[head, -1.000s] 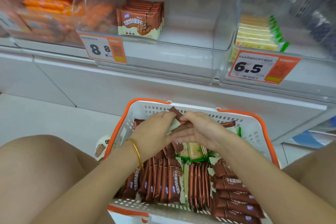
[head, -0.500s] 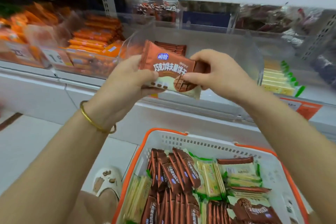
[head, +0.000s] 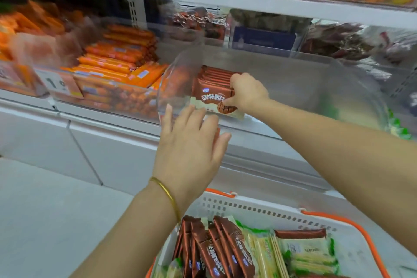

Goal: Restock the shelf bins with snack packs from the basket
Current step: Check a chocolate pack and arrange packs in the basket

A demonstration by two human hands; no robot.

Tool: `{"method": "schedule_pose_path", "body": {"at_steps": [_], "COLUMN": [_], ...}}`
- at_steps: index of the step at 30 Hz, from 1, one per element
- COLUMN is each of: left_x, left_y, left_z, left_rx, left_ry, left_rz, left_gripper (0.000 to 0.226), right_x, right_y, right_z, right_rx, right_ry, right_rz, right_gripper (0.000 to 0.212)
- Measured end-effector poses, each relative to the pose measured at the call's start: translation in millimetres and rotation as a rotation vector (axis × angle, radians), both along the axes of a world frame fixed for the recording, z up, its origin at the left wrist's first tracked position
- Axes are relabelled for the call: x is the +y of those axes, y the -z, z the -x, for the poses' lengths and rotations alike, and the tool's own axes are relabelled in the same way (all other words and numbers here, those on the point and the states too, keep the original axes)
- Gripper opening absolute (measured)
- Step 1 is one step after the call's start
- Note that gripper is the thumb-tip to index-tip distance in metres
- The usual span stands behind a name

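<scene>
Fingers of right hand pinched on snack pack inside clear bin; left hand fingers spread.

We read a black "1" on the white-and-orange paper price tag; white Chinese characters on the brown foil snack pack are too blurred.
</scene>
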State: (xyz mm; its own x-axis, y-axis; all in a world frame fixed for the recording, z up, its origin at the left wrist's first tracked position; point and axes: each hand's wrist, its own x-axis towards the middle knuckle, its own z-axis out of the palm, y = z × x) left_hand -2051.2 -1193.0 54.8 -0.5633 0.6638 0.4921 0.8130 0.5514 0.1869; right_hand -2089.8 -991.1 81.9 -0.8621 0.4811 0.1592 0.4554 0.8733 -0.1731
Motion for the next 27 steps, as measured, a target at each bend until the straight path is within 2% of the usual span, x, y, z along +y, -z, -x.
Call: {"method": "schedule_pose_path", "body": {"at_steps": [6, 15, 19, 22, 25, 27], "left_x": [1, 1, -2, -4, -7, -11], "left_y": [2, 5, 6, 2, -11, -14], "left_z": [4, 6, 7, 2, -16, -30], "left_rx": [-0.010, 0.002, 0.020, 0.047, 0.105, 0.109], "left_ry": [0.006, 0.013, 0.047, 0.079, 0.110, 0.150], "left_rz": [0.035, 0.023, 0.002, -0.072, -0.178, -0.162], "left_gripper": [0.042, 0.042, 0.042, 0.043, 0.034, 0.026], "right_x": [1, 0, -11, -23, -37, -55], "right_y": [8, 4, -25, -48, -62, -60], "right_z": [19, 14, -7, -43, -103, -151], "right_rx": [0.010, -0.026, 0.066, 0.159, 0.303, 0.444], "right_ry": [0.044, 0.081, 0.079, 0.043, -0.048, -0.130], "right_rz": [-0.159, -0.170, -0.192, -0.218, -0.028, 0.198], "right_gripper": [0.062, 0.074, 0.066, 0.052, 0.028, 0.024]}}
